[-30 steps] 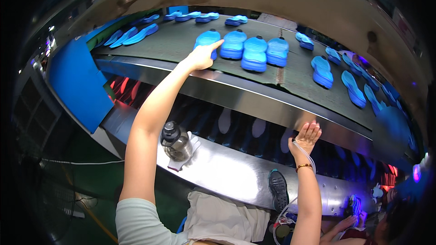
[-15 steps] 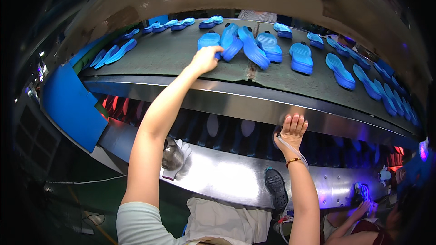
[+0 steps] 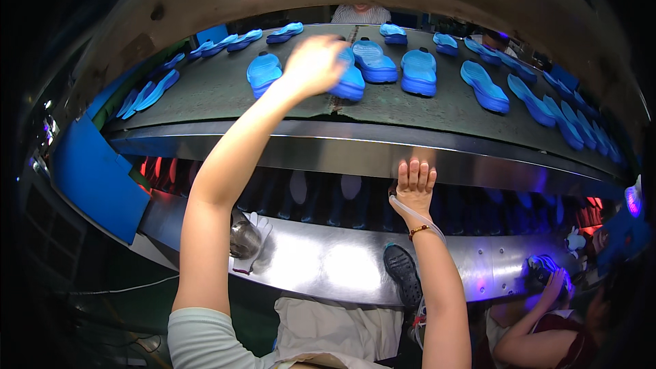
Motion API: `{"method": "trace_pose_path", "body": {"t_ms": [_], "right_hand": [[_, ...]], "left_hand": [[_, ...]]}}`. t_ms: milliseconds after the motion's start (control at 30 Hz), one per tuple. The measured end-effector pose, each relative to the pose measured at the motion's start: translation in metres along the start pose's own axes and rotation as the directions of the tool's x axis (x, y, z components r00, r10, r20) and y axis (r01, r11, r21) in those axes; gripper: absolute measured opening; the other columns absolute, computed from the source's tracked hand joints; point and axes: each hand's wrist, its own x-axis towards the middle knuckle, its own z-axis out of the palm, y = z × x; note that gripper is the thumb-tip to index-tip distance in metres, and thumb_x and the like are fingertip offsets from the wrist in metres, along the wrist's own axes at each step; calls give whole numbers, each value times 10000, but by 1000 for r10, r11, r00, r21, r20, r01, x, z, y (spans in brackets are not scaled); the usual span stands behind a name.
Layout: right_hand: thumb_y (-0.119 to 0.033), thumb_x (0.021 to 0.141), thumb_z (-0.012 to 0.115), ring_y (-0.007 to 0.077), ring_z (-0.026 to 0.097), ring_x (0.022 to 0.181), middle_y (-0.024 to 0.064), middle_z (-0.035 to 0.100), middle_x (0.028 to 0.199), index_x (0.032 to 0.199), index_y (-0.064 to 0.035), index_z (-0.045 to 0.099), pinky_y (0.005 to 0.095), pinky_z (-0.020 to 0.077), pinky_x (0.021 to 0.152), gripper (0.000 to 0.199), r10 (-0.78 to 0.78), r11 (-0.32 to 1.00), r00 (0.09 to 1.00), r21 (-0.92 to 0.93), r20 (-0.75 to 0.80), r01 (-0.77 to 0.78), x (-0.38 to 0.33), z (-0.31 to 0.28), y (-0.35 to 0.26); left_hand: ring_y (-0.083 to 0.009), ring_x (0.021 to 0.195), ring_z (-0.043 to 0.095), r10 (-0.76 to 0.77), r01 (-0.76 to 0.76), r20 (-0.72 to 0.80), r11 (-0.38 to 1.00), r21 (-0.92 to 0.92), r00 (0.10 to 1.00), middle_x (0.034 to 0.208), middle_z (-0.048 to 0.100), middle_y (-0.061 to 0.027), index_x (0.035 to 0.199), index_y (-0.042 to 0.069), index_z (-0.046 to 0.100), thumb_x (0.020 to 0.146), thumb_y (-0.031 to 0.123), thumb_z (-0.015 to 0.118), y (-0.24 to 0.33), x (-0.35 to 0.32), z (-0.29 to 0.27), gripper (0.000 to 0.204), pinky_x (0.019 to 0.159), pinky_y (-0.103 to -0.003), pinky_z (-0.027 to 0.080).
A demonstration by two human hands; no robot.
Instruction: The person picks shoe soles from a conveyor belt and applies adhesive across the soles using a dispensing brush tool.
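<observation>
My left hand (image 3: pixel 313 68), smeared by motion, reaches over the dark green belt. It overlaps the left side of a blue shoe sole (image 3: pixel 352 85); whether it grips the sole cannot be made out. Another blue sole (image 3: pixel 262 72) lies to its left, and further blue soles (image 3: pixel 374 61) (image 3: pixel 418 73) lie to its right. My right hand (image 3: pixel 415 188) rests with its fingers stretched out against the shiny metal rail (image 3: pixel 369 152) of the belt. A clear thin tube (image 3: pixel 417 215) runs past its thumb and wrist.
Below the rail, a lower shelf (image 3: pixel 331 251) carries a dark perforated shoe piece (image 3: pixel 402 275), a round metal object (image 3: pixel 243 238) and a white glove (image 3: pixel 261 232). A blue panel (image 3: pixel 99 178) stands at the left. A co-worker's arm (image 3: pixel 540 321) shows at lower right.
My left hand has moved to the right along the belt, off the sole at left. The pair of soles in the middle has been shifted and turned. My right hand stays on the rail.
</observation>
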Motion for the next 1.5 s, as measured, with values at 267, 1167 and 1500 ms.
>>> {"method": "trace_pose_path", "body": {"t_ms": [267, 1167, 1500], "right_hand": [[-103, 703, 505, 257, 15, 1360, 62, 36, 1468, 1394, -150, 101, 441, 14, 1094, 802, 36, 995, 997, 87, 70, -42, 2, -10, -7], [-155, 851, 261, 234, -51, 1358, 30, -23, 1478, 1410, -164, 46, 420, -73, 1100, 599, 101, 980, 973, -188, 208, -62, 18, -37, -18], [-152, 798, 331, 224, -20, 1362, 32, -5, 1480, 1406, -132, 38, 415, -37, 1107, 675, 104, 977, 982, -202, 157, -71, 18, -33, -15]], "left_hand": [[-297, 968, 593, -318, 30, 564, 887, 460, 762, 1006, 630, -133, 1371, 169, 256, 716, 100, 608, 52, 28, 28, 747, 960, -618, 239], [-397, 1195, 380, -397, 277, 515, 914, 297, 760, 1316, 385, -208, 1372, 238, 251, 783, 634, 433, -202, -46, 66, 732, 951, -592, 251], [-337, 1043, 520, -439, 381, 324, 896, 229, 838, 1127, 542, -207, 1202, 27, 468, 827, 459, 532, -164, -28, 83, 576, 883, -390, 388]]}}
